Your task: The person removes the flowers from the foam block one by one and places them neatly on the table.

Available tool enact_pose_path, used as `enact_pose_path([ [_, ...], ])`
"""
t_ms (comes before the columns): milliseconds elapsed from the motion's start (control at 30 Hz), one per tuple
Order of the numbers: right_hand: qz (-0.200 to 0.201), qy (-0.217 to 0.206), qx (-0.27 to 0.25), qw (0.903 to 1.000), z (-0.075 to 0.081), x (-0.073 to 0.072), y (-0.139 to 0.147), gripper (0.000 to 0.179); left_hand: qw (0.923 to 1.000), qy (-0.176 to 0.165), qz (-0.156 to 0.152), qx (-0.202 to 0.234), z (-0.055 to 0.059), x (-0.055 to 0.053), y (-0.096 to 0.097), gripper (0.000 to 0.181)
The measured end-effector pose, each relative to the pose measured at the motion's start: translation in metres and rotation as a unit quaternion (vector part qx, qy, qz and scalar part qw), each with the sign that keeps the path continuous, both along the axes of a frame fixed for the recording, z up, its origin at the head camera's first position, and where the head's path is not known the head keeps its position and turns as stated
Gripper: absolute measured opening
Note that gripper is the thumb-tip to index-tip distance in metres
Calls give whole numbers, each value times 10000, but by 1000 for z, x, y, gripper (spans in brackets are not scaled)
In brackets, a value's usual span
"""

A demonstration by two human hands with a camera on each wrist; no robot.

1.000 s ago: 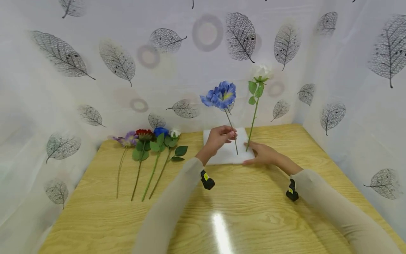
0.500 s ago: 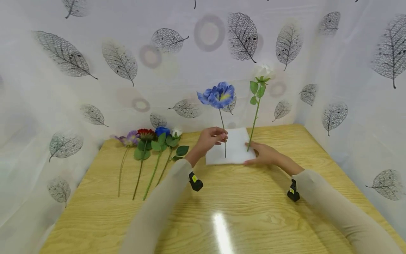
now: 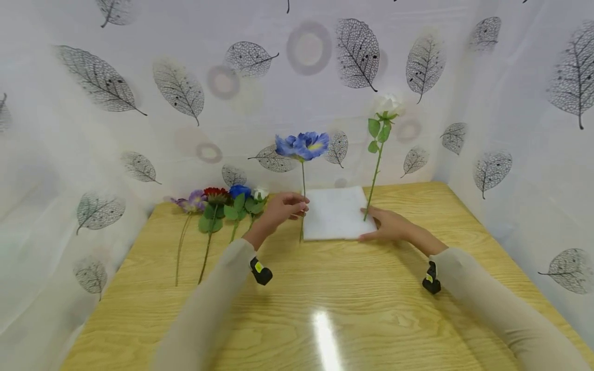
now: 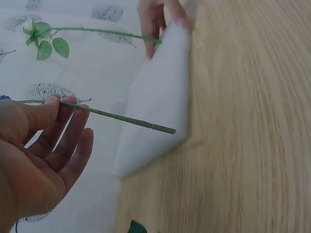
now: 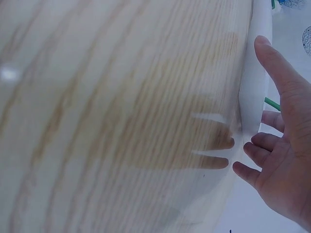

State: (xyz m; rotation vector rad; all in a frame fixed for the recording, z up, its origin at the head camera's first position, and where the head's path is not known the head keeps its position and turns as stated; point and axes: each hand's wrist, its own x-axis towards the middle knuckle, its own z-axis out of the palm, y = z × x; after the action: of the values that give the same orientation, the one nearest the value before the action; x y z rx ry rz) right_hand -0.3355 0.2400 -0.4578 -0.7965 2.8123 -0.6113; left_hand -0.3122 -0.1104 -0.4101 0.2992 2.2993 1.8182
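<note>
Left hand (image 3: 280,210) pinches blue iris (image 3: 303,146) (yellow centre) by stem (image 4: 132,121). Right hand (image 3: 387,225), fingers spread, touches white foam block (image 3: 336,214) at right end.

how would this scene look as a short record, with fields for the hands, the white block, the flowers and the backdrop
left hand: pinches the stem of a blue flower with a yellow centre
stem's lower end: free, not stuck into anything
right hand: touches the white block at its right end
white block: on the wood-grain table; a white rose stands up from it, beside the right hand
lying at table's left: purple flower, red flower, darker blue flower, another white flower
backdrop: white sheet, dark leaf prints
</note>
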Motion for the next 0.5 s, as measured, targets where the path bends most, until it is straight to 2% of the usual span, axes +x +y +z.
enact_pose_path([
  [300, -37, -59, 17, 10000, 2, 0, -1, 104, 9989, -389, 130, -231, -5, 12, -44, 33],
  [500, -8, -2, 60, 10000, 1, -1, -1, 103, 9960, -693, -9, -568, -6, 21, -65, 38],
])
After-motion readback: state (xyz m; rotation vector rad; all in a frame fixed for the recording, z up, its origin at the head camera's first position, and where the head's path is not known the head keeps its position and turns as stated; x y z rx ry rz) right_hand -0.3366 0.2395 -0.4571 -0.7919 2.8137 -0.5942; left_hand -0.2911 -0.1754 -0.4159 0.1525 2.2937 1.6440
